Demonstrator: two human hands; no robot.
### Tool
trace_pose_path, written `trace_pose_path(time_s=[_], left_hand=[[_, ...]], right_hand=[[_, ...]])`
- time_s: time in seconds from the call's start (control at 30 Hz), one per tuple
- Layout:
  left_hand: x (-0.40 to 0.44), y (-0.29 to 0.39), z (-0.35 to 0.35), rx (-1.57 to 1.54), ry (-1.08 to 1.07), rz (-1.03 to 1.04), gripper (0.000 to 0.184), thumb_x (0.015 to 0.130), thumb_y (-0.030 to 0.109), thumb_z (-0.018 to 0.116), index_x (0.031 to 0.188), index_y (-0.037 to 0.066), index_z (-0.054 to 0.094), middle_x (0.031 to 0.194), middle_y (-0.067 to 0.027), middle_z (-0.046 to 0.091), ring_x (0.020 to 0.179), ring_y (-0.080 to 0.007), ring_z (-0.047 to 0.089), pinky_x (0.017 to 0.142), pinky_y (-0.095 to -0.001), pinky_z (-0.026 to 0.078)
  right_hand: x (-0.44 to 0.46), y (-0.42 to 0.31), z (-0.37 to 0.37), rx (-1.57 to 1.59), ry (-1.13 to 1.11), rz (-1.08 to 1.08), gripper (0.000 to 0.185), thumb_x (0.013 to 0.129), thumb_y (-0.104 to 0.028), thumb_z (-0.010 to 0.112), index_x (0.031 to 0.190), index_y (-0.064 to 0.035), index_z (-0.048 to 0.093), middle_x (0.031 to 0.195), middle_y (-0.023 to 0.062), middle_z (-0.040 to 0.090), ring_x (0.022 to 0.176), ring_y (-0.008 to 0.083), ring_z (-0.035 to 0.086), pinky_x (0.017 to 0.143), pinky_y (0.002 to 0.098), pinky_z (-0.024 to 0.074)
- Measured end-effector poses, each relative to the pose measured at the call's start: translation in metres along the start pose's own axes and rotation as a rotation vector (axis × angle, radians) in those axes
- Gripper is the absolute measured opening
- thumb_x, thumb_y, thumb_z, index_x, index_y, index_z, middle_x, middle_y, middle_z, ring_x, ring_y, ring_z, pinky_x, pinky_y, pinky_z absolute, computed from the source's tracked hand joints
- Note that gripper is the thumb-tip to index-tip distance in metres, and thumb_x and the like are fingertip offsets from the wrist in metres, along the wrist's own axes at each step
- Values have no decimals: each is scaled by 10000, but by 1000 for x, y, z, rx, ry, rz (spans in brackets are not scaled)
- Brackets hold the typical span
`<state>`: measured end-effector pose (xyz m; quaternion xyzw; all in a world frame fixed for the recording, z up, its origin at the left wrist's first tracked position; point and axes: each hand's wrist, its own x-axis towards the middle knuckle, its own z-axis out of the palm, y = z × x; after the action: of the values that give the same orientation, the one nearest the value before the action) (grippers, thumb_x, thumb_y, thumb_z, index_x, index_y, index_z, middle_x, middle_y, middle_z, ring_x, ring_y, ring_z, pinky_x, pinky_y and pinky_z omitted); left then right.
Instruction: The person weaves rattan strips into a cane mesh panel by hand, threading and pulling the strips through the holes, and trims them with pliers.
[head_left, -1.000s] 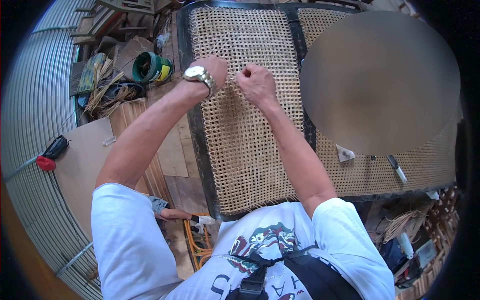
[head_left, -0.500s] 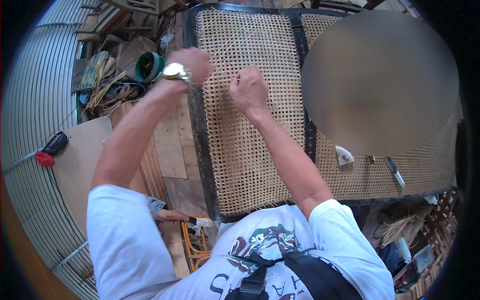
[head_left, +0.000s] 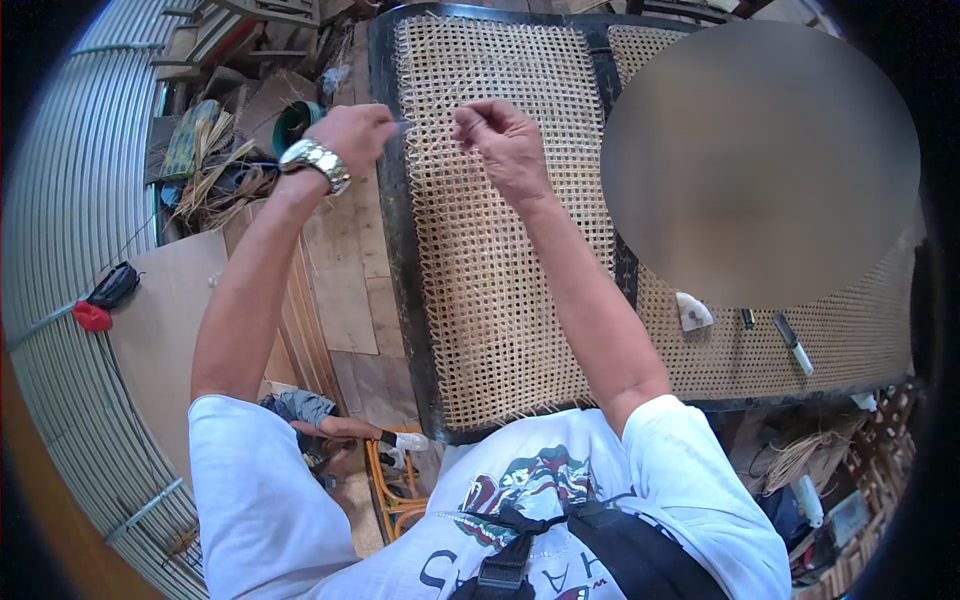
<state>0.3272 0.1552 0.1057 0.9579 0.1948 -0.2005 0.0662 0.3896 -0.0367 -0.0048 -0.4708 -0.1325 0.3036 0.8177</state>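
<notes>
A woven cane panel (head_left: 520,330) in a dark frame (head_left: 395,240) lies in front of me, its strand ends ragged along the left border. My left hand (head_left: 352,138), with a metal watch (head_left: 315,160) at the wrist, is closed just left of the frame. Something thin and pale, blurred, pokes from its fingers toward the weave. Over the upper part of the panel, my right hand (head_left: 512,155) has thumb and fingers pinched together. Whatever lies in that pinch is too small to make out.
On the right-hand cane section lie a knife (head_left: 793,345), a white wedge-shaped piece (head_left: 692,312) and a small dark item (head_left: 747,318). A round blur hides much of that side. Left are a green container (head_left: 293,128) and loose strips (head_left: 215,175). A person's leg (head_left: 345,428) shows below.
My left hand has moved left, off the panel's edge. My right hand has risen slightly and turned, its fingers loosening from a fist into a pinch. More of the other person shows at lower left.
</notes>
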Motion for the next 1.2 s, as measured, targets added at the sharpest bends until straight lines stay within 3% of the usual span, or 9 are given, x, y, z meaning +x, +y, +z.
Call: trace_pose_path(time_s=[0.1, 0.23, 0.33, 0.43, 0.6, 0.73, 0.87, 1.03, 1.2], left_hand=[[-1, 33, 12, 61, -16, 22, 306, 961, 370, 593, 1082, 126, 733, 998, -161, 740, 930, -372, 699, 826, -461, 556], [9, 52, 16, 216, -80, 93, 283, 951, 340, 589, 1055, 127, 744, 977, -155, 741, 919, -357, 707, 804, -459, 570], [13, 68, 10, 322, -112, 134, 245, 950, 285, 580, 1006, 115, 748, 959, -170, 737, 917, -353, 716, 778, -462, 575], [15, 80, 10, 487, -102, 182, 214, 940, 216, 582, 981, 91, 750, 968, -181, 737, 911, -348, 726, 768, -446, 586], [11, 85, 23, 403, -49, 195, 241, 926, 158, 573, 1031, 59, 765, 1025, -187, 745, 953, -325, 738, 809, -426, 598], [14, 84, 14, 304, -146, 12, 264, 940, 231, 608, 1026, 24, 749, 1001, -210, 740, 941, -358, 733, 784, -457, 602], [10, 72, 3, 241, -51, 4, 288, 967, 292, 569, 980, 60, 738, 926, -213, 720, 904, -389, 704, 807, -485, 558], [15, 74, 15, 378, -118, 80, 258, 936, 240, 592, 956, 32, 743, 957, -218, 727, 902, -380, 719, 777, -476, 578], [13, 97, 12, 452, -105, 199, 226, 902, 148, 587, 961, 12, 757, 978, -212, 738, 913, -348, 736, 768, -440, 599]], right_hand=[[-1, -5, -20, -543, 190, 289, 186, 946, -235, 693, 857, -76, 731, 850, 63, 675, 775, 137, 623, 716, 331, 533], [-7, 6, -24, -895, 214, 166, 191, 851, -224, 703, 783, -46, 713, 935, 104, 586, 888, 210, 601, 852, 395, 515], [-5, 8, -23, -1015, 231, 123, 226, 847, -214, 723, 765, -5, 695, 1019, 107, 582, 868, 208, 610, 811, 366, 537], [-8, 8, -21, -1033, 235, 76, 182, 823, -181, 699, 750, -14, 701, 995, 119, 596, 846, 225, 621, 805, 370, 542], [-6, 16, -21, -1087, 245, -50, 181, 826, -192, 694, 751, -27, 706, 959, 124, 608, 841, 241, 634, 792, 361, 544], [-3, 12, -31, -1029, 217, -15, 190, 838, -198, 688, 761, -24, 703, 963, 118, 602, 828, 227, 625, 778, 357, 540], [-9, 7, -26, -985, 176, 8, 203, 850, -169, 630, 794, 11, 705, 965, 154, 586, 872, 267, 632, 814, 411, 541], [-11, 8, -19, -1113, 184, -99, 205, 864, -160, 624, 803, 16, 709, 963, 166, 582, 797, 251, 650, 735, 388, 597], [-11, 12, -18, -1165, 173, -104, 209, 888, -185, 628, 811, -14, 721, 966, 151, 590, 811, 242, 651, 753, 389, 599]])
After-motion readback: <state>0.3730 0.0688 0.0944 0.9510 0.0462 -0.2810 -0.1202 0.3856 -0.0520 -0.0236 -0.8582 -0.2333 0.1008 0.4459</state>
